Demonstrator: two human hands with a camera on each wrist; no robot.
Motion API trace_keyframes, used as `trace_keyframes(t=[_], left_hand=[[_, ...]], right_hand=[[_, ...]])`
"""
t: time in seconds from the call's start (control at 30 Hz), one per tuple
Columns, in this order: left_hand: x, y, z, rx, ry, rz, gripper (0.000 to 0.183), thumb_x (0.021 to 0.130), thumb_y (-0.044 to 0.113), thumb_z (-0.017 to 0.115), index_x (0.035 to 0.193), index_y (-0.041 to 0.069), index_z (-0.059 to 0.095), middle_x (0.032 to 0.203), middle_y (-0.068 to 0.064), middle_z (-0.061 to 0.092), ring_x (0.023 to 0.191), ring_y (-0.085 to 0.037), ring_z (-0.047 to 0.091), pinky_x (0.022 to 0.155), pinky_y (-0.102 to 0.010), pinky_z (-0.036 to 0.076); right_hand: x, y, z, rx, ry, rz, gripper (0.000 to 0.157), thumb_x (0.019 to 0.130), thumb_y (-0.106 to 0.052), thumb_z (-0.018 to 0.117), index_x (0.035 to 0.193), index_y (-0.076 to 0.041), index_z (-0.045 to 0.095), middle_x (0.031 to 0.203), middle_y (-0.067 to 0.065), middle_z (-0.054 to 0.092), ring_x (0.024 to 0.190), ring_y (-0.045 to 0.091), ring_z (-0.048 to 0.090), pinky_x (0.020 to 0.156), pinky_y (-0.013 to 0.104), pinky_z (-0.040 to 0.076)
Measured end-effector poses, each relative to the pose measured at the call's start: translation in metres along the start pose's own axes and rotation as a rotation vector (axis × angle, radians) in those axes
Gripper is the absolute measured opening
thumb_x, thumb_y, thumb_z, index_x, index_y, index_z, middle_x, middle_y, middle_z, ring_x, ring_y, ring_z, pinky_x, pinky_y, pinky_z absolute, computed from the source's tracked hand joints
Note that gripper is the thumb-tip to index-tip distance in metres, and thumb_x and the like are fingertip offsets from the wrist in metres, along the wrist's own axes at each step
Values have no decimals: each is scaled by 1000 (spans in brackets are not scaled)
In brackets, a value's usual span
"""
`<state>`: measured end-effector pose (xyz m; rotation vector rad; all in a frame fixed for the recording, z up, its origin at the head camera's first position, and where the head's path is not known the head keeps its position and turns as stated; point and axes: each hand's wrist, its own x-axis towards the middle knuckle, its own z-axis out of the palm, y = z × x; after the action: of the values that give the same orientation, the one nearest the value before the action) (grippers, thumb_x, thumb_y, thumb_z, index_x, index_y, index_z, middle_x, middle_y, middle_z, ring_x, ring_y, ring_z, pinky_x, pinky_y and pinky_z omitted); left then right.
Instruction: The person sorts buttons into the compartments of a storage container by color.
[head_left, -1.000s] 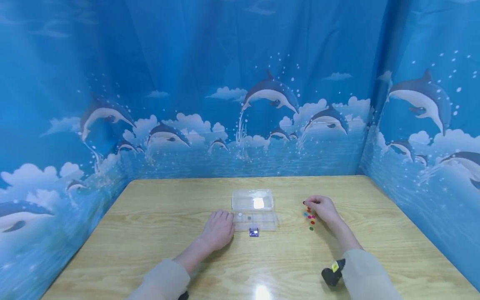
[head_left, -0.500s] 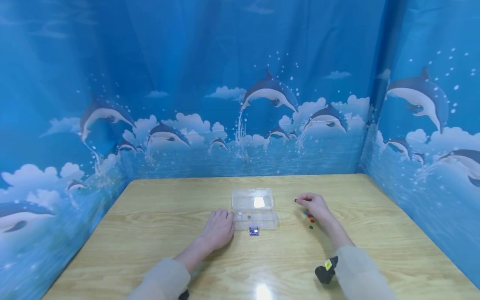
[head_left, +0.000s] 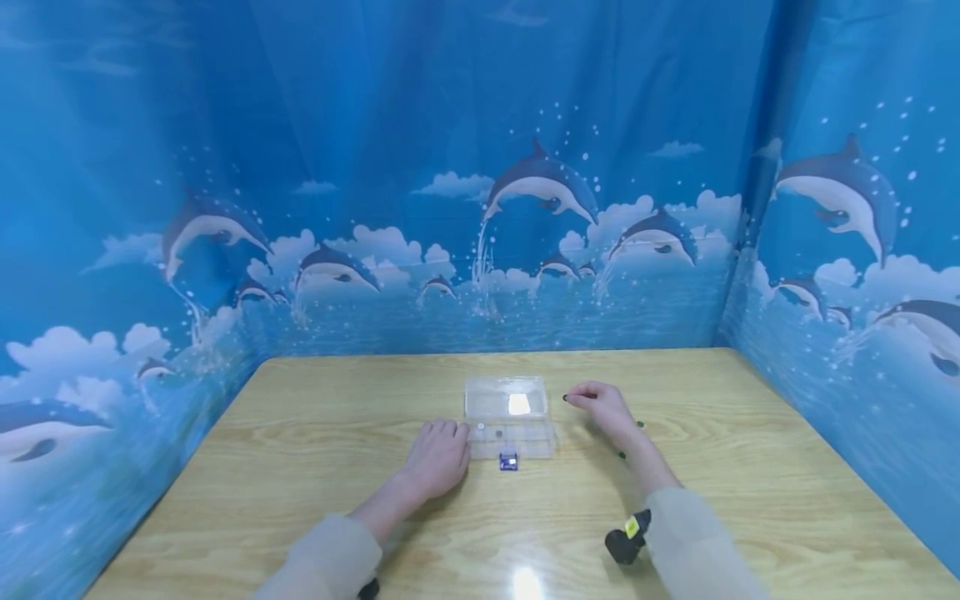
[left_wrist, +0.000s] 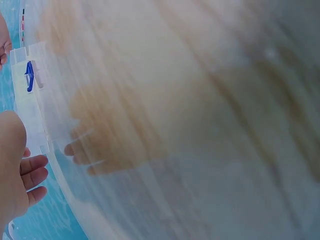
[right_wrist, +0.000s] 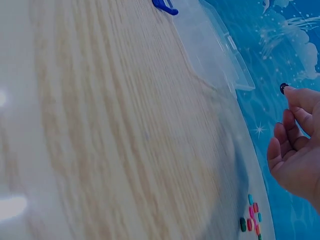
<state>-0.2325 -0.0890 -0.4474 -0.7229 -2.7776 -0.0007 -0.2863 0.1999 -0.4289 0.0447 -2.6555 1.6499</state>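
My right hand (head_left: 603, 408) pinches a small dark button (right_wrist: 284, 88) between thumb and fingertips, held above the table to the right of a clear plastic box (head_left: 543, 447). The box lies with its lid (head_left: 487, 400) folded back. A white button (head_left: 481, 427) and a grey one (head_left: 498, 433) show in its compartments. At the box's front edge is a blue-purple latch (head_left: 508, 462). My left hand (head_left: 438, 458) rests at the box's left end, its fingers (left_wrist: 35, 177) loosely bent; whether they press on the box is hard to tell.
Several coloured buttons (right_wrist: 251, 212) lie on the table to the right, mostly hidden under my right forearm in the head view; a green one (head_left: 622, 455) peeks out there. A dolphin-print curtain (head_left: 420, 317) stands behind the wooden table (head_left: 337, 417).
My right hand has lifted off from the coloured buttons and moved left towards the box, carrying the dark button. The left hand and the box have stayed in place.
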Motion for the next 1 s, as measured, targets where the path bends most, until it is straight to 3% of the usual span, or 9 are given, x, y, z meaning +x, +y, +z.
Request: trace_keyframes(t=[0.47,0.77,1.0], left_hand=[[0,1,-1,-7,10,2,22,94,22,45,102,4,55,83,-7,51,83,-23,51,77,-37,43],[0,2,0,-30,-11,-6,25,94,22,44,106,3,54,88,-10,54,88,-25,52,81,-40,44],[0,1,0,-35,-8,-5,23,94,21,44,105,3,54,87,-9,54,87,-25,52,80,-40,44]], right_hand=[[2,-17,28,58,-32,-43,16,87,-13,62,95,1,64,98,11,63,100,27,54,92,44,40],[-1,-28,49,88,-52,-112,8,85,-5,63,89,1,66,90,8,64,86,19,56,79,34,46],[-1,-33,59,87,-49,-117,6,84,-4,64,87,1,65,87,6,63,82,17,55,77,34,47]])
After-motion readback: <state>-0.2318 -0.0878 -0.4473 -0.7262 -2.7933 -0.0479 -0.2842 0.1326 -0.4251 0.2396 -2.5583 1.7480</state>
